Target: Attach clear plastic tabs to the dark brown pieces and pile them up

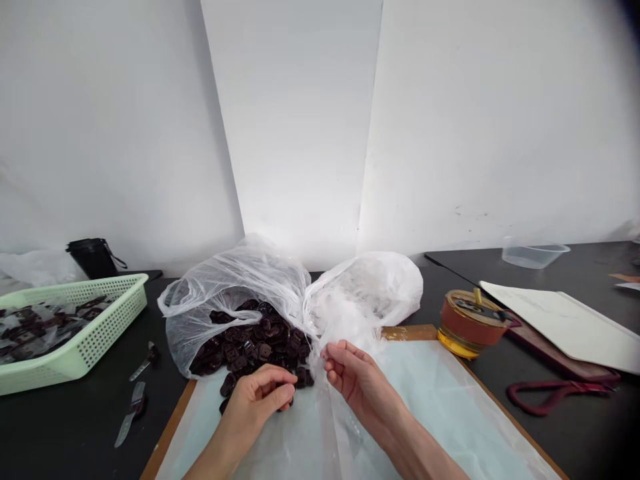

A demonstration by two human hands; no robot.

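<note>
- Head view: left hand (pixel 257 407), grip curled against dark square pieces (pixel 260 340), hold unclear
- right hand (pixel 357 390), grip pinched on clear plastic bag (pixel 360 293)
- pale sheet (pixel 440 400) beneath

Walls: three white wall panels (pixel 295 120), upright seams between them, faint scuffs low on the right panel.
Furniture: black tabletop (pixel 50 427) along the wall's foot.
Light: soft, diffuse, brightest on the centre panel; corners dim, top right darkest.

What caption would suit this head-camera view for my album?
Left hand at dark flat pieces in a clear plastic bag, right hand pinching its film.
</note>
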